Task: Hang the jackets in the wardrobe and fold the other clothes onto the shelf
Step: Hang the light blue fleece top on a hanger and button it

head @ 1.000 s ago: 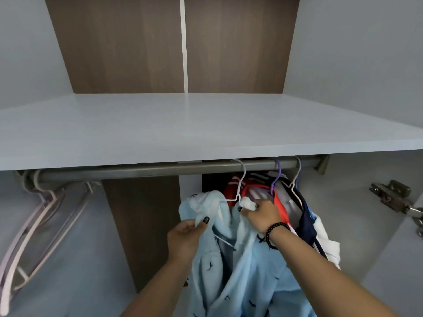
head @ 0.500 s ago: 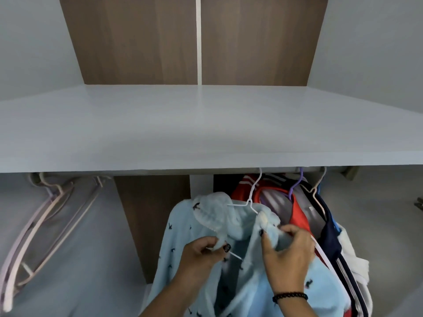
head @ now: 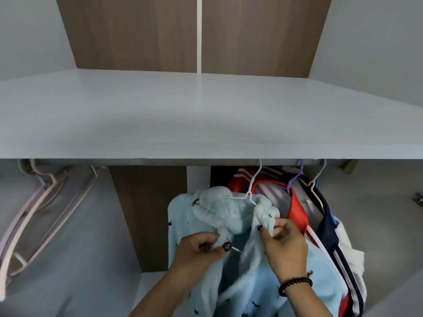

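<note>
A light blue fleece jacket [head: 206, 216] with small dark prints hangs on a white wire hanger [head: 253, 186] whose hook goes up behind the shelf edge. My left hand [head: 199, 250] pinches the jacket's left front edge near the collar. My right hand [head: 283, 243] grips the right side of the collar, bunched in its fingers. To the right hang a red jacket [head: 297, 213] with white stripes and a navy one [head: 329, 229], on a purple hanger [head: 295, 177] and a pale hanger [head: 317, 179]. The rail is hidden by the grey shelf [head: 206, 115].
Empty pale pink hangers [head: 41, 202] dangle at the left under the shelf. A brown divider panel [head: 146, 213] stands behind the jackets. White cloth [head: 350, 257] shows at the far right. A door hinge [head: 417, 199] sits at the right edge.
The camera came closer and lower, so the shelf edge now hides the rail. Both hands slid down from the hanger neck to the jacket's collar and front edges.
</note>
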A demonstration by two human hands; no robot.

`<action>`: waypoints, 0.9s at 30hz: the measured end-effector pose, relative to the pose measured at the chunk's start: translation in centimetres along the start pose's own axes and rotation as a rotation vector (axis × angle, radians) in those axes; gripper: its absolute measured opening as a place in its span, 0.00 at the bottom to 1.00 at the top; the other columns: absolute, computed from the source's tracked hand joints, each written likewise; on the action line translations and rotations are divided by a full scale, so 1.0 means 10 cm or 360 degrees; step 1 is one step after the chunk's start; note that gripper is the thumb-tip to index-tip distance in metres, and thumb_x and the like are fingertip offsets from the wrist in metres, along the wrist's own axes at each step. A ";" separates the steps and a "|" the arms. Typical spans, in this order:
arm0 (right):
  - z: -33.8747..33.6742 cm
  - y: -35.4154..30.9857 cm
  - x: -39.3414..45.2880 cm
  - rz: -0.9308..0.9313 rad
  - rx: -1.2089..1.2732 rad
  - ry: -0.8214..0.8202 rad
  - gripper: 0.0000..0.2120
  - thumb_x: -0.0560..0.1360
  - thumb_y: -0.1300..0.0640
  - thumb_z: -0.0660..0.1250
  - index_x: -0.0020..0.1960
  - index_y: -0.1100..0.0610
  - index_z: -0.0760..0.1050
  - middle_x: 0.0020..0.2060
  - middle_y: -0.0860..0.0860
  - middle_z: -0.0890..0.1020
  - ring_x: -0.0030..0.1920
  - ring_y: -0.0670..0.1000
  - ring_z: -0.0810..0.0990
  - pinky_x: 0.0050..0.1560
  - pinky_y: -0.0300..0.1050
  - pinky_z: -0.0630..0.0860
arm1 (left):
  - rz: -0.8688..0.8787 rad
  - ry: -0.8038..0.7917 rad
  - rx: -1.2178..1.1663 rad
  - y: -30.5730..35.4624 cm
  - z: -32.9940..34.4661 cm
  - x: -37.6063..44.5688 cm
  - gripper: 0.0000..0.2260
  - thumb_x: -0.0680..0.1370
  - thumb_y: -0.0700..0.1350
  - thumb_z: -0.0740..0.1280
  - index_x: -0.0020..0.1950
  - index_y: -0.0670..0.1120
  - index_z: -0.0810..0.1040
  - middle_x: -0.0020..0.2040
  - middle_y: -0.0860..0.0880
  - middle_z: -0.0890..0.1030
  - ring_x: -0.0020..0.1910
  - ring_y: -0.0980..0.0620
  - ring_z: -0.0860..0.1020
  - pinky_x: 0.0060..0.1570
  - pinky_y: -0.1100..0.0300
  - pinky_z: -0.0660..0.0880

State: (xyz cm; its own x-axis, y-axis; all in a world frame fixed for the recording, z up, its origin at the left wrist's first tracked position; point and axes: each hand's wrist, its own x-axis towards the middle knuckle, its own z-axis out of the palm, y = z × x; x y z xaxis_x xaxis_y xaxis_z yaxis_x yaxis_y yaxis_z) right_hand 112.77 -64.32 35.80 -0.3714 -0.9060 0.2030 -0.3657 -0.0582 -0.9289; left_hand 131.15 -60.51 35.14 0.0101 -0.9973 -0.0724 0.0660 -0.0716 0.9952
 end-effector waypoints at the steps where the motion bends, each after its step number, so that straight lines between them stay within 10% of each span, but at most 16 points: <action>1: 0.00 -0.05 -0.04 -0.0120 -0.0066 -0.0070 0.13 0.68 0.65 0.73 0.38 0.50 0.73 0.24 0.47 0.74 0.25 0.44 0.73 0.29 0.32 0.69 | 0.0001 -0.0013 -0.0009 -0.01 -0.02 -0.01 0.08 0.68 0.45 0.77 0.42 0.42 0.85 0.40 0.42 0.79 0.41 0.48 0.74 0.46 0.53 0.71; 6: 0.19 0.07 -0.38 -0.0568 -0.0671 -0.0534 0.13 0.63 0.65 0.68 0.43 0.50 0.76 0.26 0.47 0.76 0.30 0.52 0.75 0.31 0.39 0.64 | -0.0023 -0.0016 -0.0047 -0.02 -0.12 0.01 0.06 0.71 0.43 0.76 0.43 0.42 0.85 0.41 0.41 0.79 0.42 0.48 0.74 0.47 0.52 0.70; 12: 0.33 0.14 -0.43 -0.0386 -0.0087 -0.0457 0.21 0.66 0.66 0.73 0.28 0.48 0.64 0.21 0.47 0.71 0.22 0.42 0.68 0.28 0.32 0.69 | -0.0086 -0.0038 0.0003 -0.01 -0.15 0.06 0.05 0.71 0.47 0.75 0.37 0.47 0.83 0.36 0.46 0.79 0.39 0.51 0.74 0.44 0.57 0.70; 15: 0.32 0.11 -0.43 -0.0150 0.0179 -0.0598 0.09 0.71 0.62 0.72 0.36 0.59 0.73 0.27 0.57 0.79 0.29 0.54 0.81 0.32 0.49 0.77 | -0.0146 0.0007 0.0049 -0.04 -0.13 0.11 0.09 0.73 0.47 0.74 0.36 0.48 0.78 0.36 0.46 0.76 0.39 0.50 0.74 0.43 0.56 0.71; 22: 0.24 0.14 -0.46 0.0259 0.0756 -0.0691 0.07 0.78 0.68 0.60 0.48 0.63 0.77 0.37 0.60 0.84 0.39 0.57 0.85 0.34 0.44 0.80 | -0.0105 -0.0115 0.0158 0.10 0.05 0.30 0.33 0.64 0.59 0.74 0.50 0.31 0.76 0.42 0.41 0.78 0.43 0.48 0.76 0.47 0.51 0.72; 27: 0.18 0.26 -0.40 0.0142 0.0602 -0.0496 0.08 0.72 0.66 0.70 0.36 0.65 0.75 0.26 0.60 0.80 0.30 0.56 0.83 0.30 0.39 0.77 | -0.0165 -0.0126 0.0037 -0.04 0.06 0.34 0.09 0.74 0.45 0.73 0.41 0.39 0.79 0.41 0.44 0.80 0.43 0.50 0.78 0.49 0.56 0.75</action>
State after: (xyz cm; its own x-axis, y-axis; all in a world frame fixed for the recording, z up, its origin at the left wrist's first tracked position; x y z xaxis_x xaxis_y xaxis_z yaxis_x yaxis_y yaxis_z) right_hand 114.82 -61.64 32.02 -0.0931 -0.9933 0.0688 0.0127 -0.0703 -0.9974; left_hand 130.52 -63.88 34.59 -0.0742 -0.9826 -0.1704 0.0397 -0.1737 0.9840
